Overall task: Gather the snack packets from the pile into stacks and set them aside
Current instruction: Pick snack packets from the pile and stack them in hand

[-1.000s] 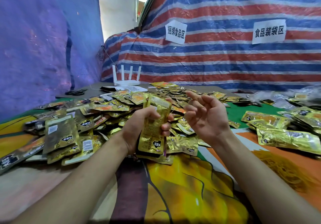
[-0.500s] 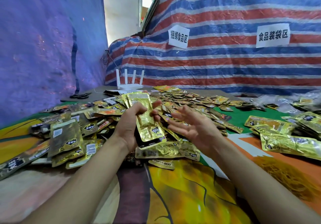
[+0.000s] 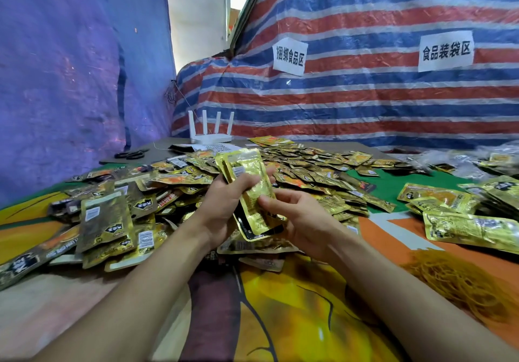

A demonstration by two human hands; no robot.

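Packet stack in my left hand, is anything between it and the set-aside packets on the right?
Only your right hand, pinching the stack at its lower end. Beyond it lie loose packets and bare cloth before the set-aside packets.

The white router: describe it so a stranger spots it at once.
Find the red-and-blue striped tarp at the back and follow it left to the blue tarp. At that corner, just past the pile of gold packets, sits the white router. Its four upright antennas set it apart; everything nearby lies flat.
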